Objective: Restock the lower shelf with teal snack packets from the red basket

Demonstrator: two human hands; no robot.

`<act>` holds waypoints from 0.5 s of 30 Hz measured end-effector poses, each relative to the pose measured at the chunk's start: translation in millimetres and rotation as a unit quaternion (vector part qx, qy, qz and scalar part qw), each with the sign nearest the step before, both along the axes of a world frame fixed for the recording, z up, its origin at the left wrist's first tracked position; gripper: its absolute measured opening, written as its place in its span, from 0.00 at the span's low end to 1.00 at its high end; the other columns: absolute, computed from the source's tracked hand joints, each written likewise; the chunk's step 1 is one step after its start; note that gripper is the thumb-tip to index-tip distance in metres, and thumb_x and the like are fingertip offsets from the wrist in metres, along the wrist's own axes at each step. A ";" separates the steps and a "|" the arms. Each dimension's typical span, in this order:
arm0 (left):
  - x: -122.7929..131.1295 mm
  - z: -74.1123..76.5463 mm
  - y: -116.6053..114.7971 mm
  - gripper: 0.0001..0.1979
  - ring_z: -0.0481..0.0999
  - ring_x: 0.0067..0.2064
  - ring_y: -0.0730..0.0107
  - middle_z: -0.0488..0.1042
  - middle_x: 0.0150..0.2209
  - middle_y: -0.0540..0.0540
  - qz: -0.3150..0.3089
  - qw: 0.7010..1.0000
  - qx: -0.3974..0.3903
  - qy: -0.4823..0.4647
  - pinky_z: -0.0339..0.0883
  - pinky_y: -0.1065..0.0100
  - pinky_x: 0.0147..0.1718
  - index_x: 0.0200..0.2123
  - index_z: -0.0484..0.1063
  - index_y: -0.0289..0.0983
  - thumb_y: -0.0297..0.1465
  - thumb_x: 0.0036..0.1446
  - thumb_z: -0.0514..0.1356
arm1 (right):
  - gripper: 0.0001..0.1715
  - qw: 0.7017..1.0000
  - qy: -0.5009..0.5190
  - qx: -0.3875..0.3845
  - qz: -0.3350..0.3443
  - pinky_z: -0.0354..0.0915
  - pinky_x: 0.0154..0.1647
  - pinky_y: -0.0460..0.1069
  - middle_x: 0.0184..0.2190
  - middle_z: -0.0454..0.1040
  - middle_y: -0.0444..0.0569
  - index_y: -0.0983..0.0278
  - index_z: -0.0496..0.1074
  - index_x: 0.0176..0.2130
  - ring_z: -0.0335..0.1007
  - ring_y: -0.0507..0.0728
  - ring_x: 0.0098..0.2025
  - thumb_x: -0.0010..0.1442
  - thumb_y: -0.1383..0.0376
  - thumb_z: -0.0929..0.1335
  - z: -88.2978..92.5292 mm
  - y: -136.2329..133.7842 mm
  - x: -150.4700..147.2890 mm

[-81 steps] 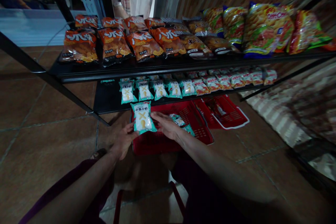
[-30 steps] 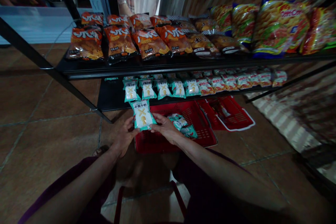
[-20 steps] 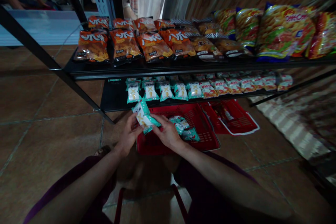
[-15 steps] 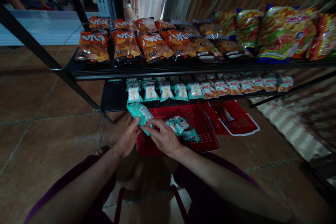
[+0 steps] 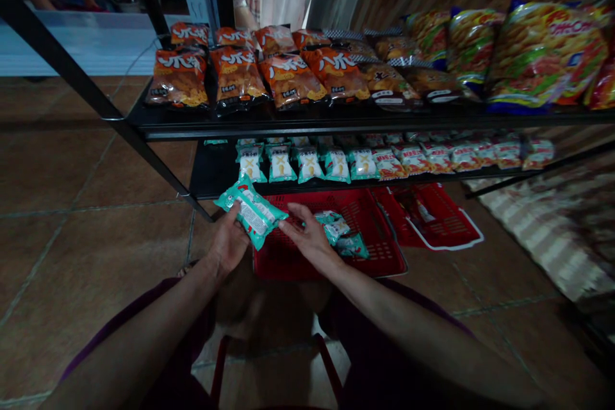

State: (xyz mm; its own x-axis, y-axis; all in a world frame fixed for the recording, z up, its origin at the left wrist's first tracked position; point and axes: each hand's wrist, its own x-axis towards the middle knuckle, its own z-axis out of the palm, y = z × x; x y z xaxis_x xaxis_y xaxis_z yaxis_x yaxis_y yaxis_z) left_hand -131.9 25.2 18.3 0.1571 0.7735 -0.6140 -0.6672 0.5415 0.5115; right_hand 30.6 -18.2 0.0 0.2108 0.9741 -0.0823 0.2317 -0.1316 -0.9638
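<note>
My left hand (image 5: 230, 240) is closed on the left end of a teal snack bag (image 5: 252, 211), thumb on top. The bag lies tilted over the left part of a red plastic basket (image 5: 283, 262), and its side with a white printed panel faces up. My right hand (image 5: 310, 237) is beside the bag's right end, fingers apart; one fingertip is close to the corner, and I cannot tell whether it touches. Several more teal snack bags (image 5: 353, 245) lie in the basket, partly behind my right hand.
A black shelf rack (image 5: 307, 128) stands in front, with orange snack bags (image 5: 288, 80) and large yellow bags (image 5: 542, 57) above. Small teal bags (image 5: 310, 163) and red-white bags (image 5: 437, 159) line the lower shelf. A second red basket (image 5: 442, 211) with a white handle sits at right.
The teal bag has been turned so its printed panel shows more fully. My right hand has moved off it slightly to the right, while my left hand keeps hold. The view has shifted slightly.
</note>
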 end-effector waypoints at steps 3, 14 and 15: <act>2.7 -0.6 -0.3 0.09 0.75 0.30 0.72 0.77 0.30 0.48 -0.012 1.000 -0.006 0.000 0.70 0.70 0.34 0.37 0.71 0.34 0.32 0.59 0.55 | 0.23 0.957 0.234 -0.174 0.000 0.68 0.45 0.53 0.36 0.73 0.46 0.62 0.68 0.38 0.72 0.54 0.39 0.44 0.54 0.73 -0.5 3.9 -3.4; 1.3 -2.4 0.4 0.12 0.74 0.29 0.72 0.75 0.28 0.48 -0.023 0.999 -0.007 0.025 0.69 0.70 0.31 0.35 0.71 0.33 0.38 0.58 0.56 | 0.22 0.911 0.336 -0.238 -0.010 0.66 0.32 0.46 0.23 0.74 0.42 0.66 0.70 0.25 0.72 0.50 0.26 0.30 0.60 0.78 0.7 -4.2 -11.3; 1.2 -2.0 0.6 0.12 0.74 0.29 0.71 0.75 0.29 0.48 -0.022 0.999 -0.005 0.025 0.69 0.69 0.32 0.36 0.71 0.34 0.38 0.58 0.55 | 0.22 0.911 0.334 -0.243 -0.009 0.66 0.32 0.46 0.22 0.74 0.42 0.66 0.69 0.25 0.72 0.50 0.26 0.31 0.60 0.78 -0.2 -5.2 -12.2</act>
